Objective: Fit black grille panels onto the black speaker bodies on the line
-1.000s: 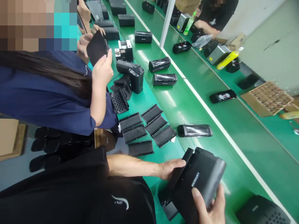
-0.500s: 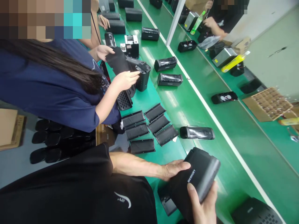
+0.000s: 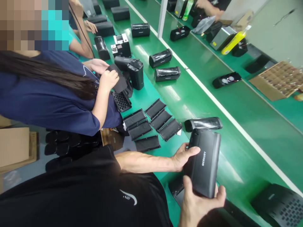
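Above the green worktop (image 3: 147, 97), my left hand (image 3: 181, 158) and right hand (image 3: 201, 204) clasp a smooth, matte-black, round-edged casing (image 3: 209, 165), lettered face toward my camera, long axis running up the view.

- A single camera, worn on the person's head, looks forward and down.
- It sits close above the wearer's black shirt (image 3: 90, 192), which fills the near left.
- The left hand (image 3: 182, 156) and right hand (image 3: 201, 201) come in close range, near right.
- The view is tilted: the white line (image 3: 213, 94) slants from far middle to near right, across the green worktop (image 3: 227, 154).
- A grey post (image 3: 162, 19) stands at the far side.
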The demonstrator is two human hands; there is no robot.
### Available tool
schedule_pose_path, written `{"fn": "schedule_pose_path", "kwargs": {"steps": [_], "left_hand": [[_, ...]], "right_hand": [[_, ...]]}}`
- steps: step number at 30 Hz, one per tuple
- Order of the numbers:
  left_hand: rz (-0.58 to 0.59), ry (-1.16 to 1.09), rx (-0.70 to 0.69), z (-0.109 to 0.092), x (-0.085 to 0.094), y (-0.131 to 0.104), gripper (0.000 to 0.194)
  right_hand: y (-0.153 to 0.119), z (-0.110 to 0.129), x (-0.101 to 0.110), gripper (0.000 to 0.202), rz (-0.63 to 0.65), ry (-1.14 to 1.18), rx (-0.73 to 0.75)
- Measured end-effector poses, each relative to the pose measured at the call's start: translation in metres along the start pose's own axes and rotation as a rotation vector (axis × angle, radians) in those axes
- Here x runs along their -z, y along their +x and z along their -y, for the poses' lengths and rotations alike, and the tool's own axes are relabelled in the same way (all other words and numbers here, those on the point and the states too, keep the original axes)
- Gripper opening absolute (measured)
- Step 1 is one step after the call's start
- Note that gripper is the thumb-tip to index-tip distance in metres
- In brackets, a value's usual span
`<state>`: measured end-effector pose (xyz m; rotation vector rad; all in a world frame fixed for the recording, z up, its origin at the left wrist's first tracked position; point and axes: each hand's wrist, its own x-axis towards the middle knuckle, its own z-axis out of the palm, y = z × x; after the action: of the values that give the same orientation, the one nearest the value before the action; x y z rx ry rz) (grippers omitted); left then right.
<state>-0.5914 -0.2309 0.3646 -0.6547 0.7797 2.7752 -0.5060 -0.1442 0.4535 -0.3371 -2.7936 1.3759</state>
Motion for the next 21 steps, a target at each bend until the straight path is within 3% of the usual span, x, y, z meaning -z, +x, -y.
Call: {"fn": "schedule_pose_path", "kwargs": {"steps": [3,6,8,10,12,15,21], "left_hand": [[-0.046,0.060,0.082,-0.008,-0.001,-0.007,0.075],[0.120,0.232,0.186,-0.044,0.011,-0.012,0.083],[0.170,0.316,0.175,-0.078,0.021,-0.010,0.101],[0.335,0.528,0.158,-0.107,0.027,-0.007,0.111],[0.513,0.694,0.227,-0.123,0.029,-0.007,0.103],[0.543,0.787,0.269,-0.123,0.030,-0.015,0.093],[0.305,0.604,0.264,-0.092,0.042,-0.028,0.082]], "right_hand": [[-0.006,-0.007,-0.008,0.084,-0.204,0.001,0.043],[-0.011,-0.018,0.016,0.089,-0.142,0.113,-0.124],[-0.022,-0.025,0.038,0.098,-0.082,0.180,-0.260],[-0.036,-0.030,0.053,0.104,-0.018,0.210,-0.348],[-0.049,-0.032,0.059,0.102,0.034,0.218,-0.401],[-0.060,-0.032,0.056,0.096,0.058,0.221,-0.433],[-0.047,-0.045,0.065,0.091,0.120,0.255,-0.450]]}}
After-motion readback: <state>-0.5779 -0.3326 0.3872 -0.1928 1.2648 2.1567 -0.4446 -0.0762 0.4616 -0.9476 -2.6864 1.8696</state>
